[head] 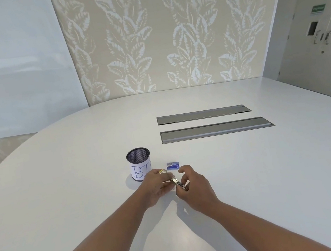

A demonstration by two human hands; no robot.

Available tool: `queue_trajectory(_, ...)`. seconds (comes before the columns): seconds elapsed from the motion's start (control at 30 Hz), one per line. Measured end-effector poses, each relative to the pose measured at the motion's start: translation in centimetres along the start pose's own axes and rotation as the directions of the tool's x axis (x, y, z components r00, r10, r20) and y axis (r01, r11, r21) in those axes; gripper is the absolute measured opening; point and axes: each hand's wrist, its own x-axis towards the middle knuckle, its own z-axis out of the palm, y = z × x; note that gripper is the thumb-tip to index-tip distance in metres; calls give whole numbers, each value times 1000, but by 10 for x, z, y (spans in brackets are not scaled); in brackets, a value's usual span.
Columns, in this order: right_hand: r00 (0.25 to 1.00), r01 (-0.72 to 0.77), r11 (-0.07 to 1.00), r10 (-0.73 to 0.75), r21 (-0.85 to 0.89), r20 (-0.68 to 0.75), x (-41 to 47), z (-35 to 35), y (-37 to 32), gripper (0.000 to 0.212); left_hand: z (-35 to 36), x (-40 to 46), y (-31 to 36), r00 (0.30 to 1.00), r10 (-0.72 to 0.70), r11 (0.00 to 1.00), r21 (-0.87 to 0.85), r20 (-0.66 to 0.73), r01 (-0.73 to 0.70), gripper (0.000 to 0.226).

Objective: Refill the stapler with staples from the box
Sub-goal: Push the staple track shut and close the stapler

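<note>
One stapler (175,182), gold-toned, held just above the white surface (251,177) between both hands; long axis ran diagonally, far end toward the cup, near end toward the right hand. Left hand (154,186) fingers (162,173) clamped around the stapler's far half. Right hand (193,187) fingers (185,178) pinched on the near end, thumb curled apart above it. One small blue staple box (173,166), closed and lying flat, just beyond the right fingers; print on the lid too small to read. One black mesh cup (139,165) just beyond the left fingers, wrapped in white paper with handwritten "BI", rest of the word hidden behind the hand. Two grey recessed panels (212,122) well beyond the fingers, side by side.
</note>
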Motion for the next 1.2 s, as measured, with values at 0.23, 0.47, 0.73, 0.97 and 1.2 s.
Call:
queue_trajectory(0.23,986,-57,975,22,216,162,2,-8,-4,32,-2,-2,-2,998,41,999,-6,-49,-41,29)
queue_trajectory(0.47,915,-355,738,146,574,377,9,-30,-6,21,-7,-4,-8,994,37,999,-27,-100,-40,19)
queue_trajectory(0.73,914,-383,546,107,746,391,6,-33,-9,46,-1,-10,-3,992,44,997,-62,-119,-51,17)
queue_trajectory(0.97,941,-330,460,89,824,327,4,-25,-6,39,0,-12,-4,994,39,997,-69,-106,-46,17)
queue_trajectory(1.2,975,-212,679,96,703,201,5,-16,-10,24,1,-17,-4,994,81,996,-26,-66,-83,22)
